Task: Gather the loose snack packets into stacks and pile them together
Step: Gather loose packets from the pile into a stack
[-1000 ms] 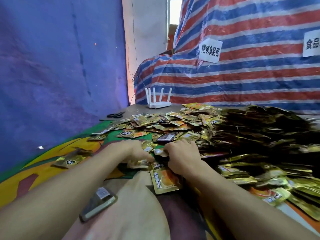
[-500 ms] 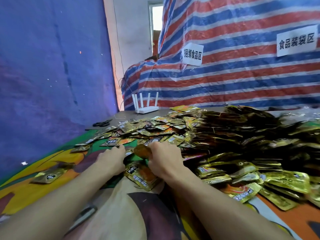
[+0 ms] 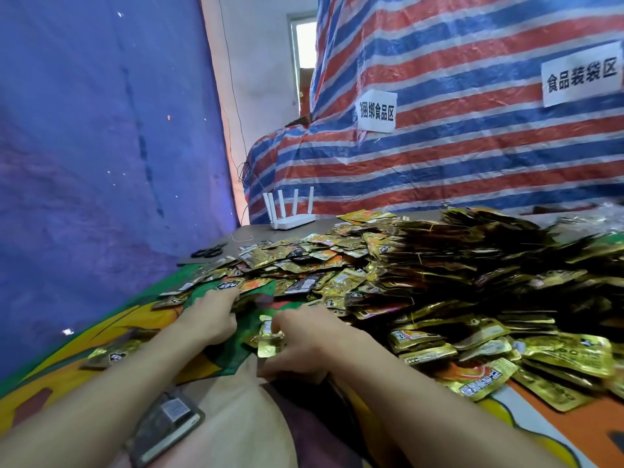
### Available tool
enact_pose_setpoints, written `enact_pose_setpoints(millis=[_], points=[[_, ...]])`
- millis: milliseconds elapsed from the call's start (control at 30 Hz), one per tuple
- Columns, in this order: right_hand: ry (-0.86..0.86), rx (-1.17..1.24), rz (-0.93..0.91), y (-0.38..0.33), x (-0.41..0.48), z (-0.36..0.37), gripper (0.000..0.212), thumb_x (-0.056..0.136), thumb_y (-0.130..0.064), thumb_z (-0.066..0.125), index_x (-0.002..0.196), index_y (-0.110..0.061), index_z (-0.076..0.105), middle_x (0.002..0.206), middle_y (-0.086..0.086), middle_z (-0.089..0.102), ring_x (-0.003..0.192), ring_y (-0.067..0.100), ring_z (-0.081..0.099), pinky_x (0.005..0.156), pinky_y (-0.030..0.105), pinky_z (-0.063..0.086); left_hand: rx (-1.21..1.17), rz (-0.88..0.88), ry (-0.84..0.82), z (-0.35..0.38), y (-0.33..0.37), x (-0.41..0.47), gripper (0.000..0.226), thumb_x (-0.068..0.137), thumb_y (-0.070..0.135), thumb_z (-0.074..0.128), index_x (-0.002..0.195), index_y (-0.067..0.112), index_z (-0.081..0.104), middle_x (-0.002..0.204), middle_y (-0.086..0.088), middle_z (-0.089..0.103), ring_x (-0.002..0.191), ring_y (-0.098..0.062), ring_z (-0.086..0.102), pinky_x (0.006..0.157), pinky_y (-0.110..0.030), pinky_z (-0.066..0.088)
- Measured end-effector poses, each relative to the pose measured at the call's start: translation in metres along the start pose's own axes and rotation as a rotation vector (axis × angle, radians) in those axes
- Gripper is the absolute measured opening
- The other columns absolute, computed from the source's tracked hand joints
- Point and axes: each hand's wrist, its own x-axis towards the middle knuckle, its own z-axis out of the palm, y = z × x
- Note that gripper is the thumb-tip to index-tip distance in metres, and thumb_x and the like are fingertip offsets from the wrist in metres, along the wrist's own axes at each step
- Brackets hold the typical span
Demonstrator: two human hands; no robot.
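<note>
Up close, a person's right hand is pinching a small stack of gold packets between thumb and curled fingers, holding it on edge just above the green patch of the colourful mat. The left hand is lying a little farther out and to the left, apart from the stack. Its fingertips are resting on the near edge of the loose packets, though whether they are gripping one cannot be told, since the fingers are blurred.

The loose packets are spreading across the table beyond both hands. A large pile of packets is rising immediately to the right of the right hand, almost touching the wrist. One stray packet is lying alone on the mat, left of the left forearm, and a dark flat object with a white label is sitting near the bottom edge.

Farther back, black scissors and a white router are standing on the bare tabletop, in front of a striped tarpaulin bearing two paper signs.
</note>
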Motion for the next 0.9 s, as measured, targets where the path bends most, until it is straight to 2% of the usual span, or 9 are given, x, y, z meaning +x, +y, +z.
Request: enact_pose_setpoints(millis=[133, 200, 333, 400, 500, 633, 700, 767, 900], points=[[0.025, -0.005, -0.054, -0.006, -0.001, -0.005, 0.045, 0.087, -0.025, 0.067, 0.126, -0.009, 0.052, 0.12, 0.018, 0.062, 0.112, 0.04, 0.058, 0.091, 0.044, 0.047, -0.237, -0.121, 0.139, 0.0, -0.005, 0.002, 0.018, 0.1, 0.025, 0.054, 0.114, 0.015, 0.059, 0.115, -0.013, 0.065, 0.108, -0.035, 0.06, 0.09, -0.04, 0.051], [0.036, -0.002, -0.058, -0.01, -0.004, -0.005, 0.038, 0.087, -0.016, 0.065, 0.121, -0.007, 0.051, 0.117, 0.02, 0.059, 0.11, 0.042, 0.058, 0.087, 0.045, 0.048, -0.386, -0.194, 0.205, 0.001, -0.007, 0.003, 0.018, 0.101, 0.031, 0.056, 0.104, 0.015, 0.063, 0.103, -0.011, 0.066, 0.098, -0.033, 0.061, 0.084, -0.037, 0.05], [0.152, 0.168, 0.003, -0.007, -0.006, -0.009, 0.029, 0.088, -0.011, 0.061, 0.117, -0.009, 0.062, 0.104, 0.017, 0.056, 0.1, 0.04, 0.06, 0.074, 0.038, 0.044, -0.633, -0.29, 0.351, 0.007, -0.011, 0.001, 0.02, 0.099, 0.029, 0.061, 0.094, 0.01, 0.067, 0.099, -0.018, 0.068, 0.092, -0.035, 0.061, 0.075, -0.037, 0.044], [0.253, 0.3, 0.041, -0.001, -0.007, -0.013, 0.016, 0.086, -0.006, 0.056, 0.098, -0.011, 0.066, 0.091, 0.012, 0.051, 0.092, 0.039, 0.06, 0.069, 0.035, 0.044, -0.768, -0.358, 0.481, 0.008, -0.01, -0.003, 0.022, 0.098, 0.027, 0.062, 0.096, 0.007, 0.068, 0.099, -0.019, 0.067, 0.093, -0.037, 0.06, 0.075, -0.037, 0.042], [0.358, 0.338, 0.163, 0.008, -0.008, -0.018, 0.007, 0.084, -0.01, 0.053, 0.079, -0.014, 0.052, 0.083, 0.012, 0.061, 0.082, 0.039, 0.061, 0.064, 0.036, 0.047, -1.097, -0.466, 0.666, 0.006, 0.002, -0.01, 0.015, 0.099, 0.025, 0.062, 0.098, 0.01, 0.063, 0.098, -0.012, 0.062, 0.087, -0.03, 0.053, 0.076, -0.035, 0.037], [0.537, 0.525, 0.309, 0.02, -0.008, -0.019, 0.013, 0.093, -0.019, 0.054, 0.08, -0.018, 0.054, 0.083, 0.007, 0.064, 0.081, 0.033, 0.06, 0.064, 0.036, 0.043, -1.714, -0.647, 0.625, -0.006, 0.023, -0.015, 0.017, 0.095, 0.028, 0.068, 0.106, 0.015, 0.063, 0.095, -0.002, 0.062, 0.089, -0.027, 0.058, 0.075, -0.037, 0.046], [0.616, 0.673, 0.38, 0.026, -0.006, -0.021, 0.006, 0.096, -0.02, 0.057, 0.098, -0.015, 0.058, 0.094, 0.005, 0.064, 0.09, 0.028, 0.061, 0.075, 0.037, 0.049, -1.949, -0.684, 0.574, -0.012, 0.031, -0.016, 0.015, 0.091, 0.022, 0.073, 0.096, 0.015, 0.06, 0.099, -0.002, 0.063, 0.088, -0.027, 0.064, 0.069, -0.039, 0.052], [0.673, 0.821, 0.448, 0.032, -0.005, -0.023, 0.018, 0.093, -0.02, 0.065, 0.106, -0.015, 0.053, 0.095, -0.001, 0.06, 0.088, 0.021, 0.06, 0.076, 0.035, 0.051, -2.091, -0.631, 0.554, -0.013, 0.043, -0.018, 0.015, 0.089, 0.013, 0.075, 0.086, 0.017, 0.06, 0.095, -0.004, 0.068, 0.084, -0.028, 0.069, 0.069, -0.046, 0.057], [0.745, 0.922, 0.502, 0.035, -0.007, -0.03, 0.014, 0.078, -0.015, 0.076, 0.079, -0.023, 0.064, 0.073, -0.004, 0.067, 0.072, 0.019, 0.064, 0.058, 0.026, 0.05, -2.155, -0.536, 0.622, -0.002, 0.057, -0.02, 0.014, 0.086, 0.005, 0.075, 0.087, 0.016, 0.067, 0.093, -0.005, 0.074, 0.089, -0.028, 0.072, 0.083, -0.056, 0.058]])
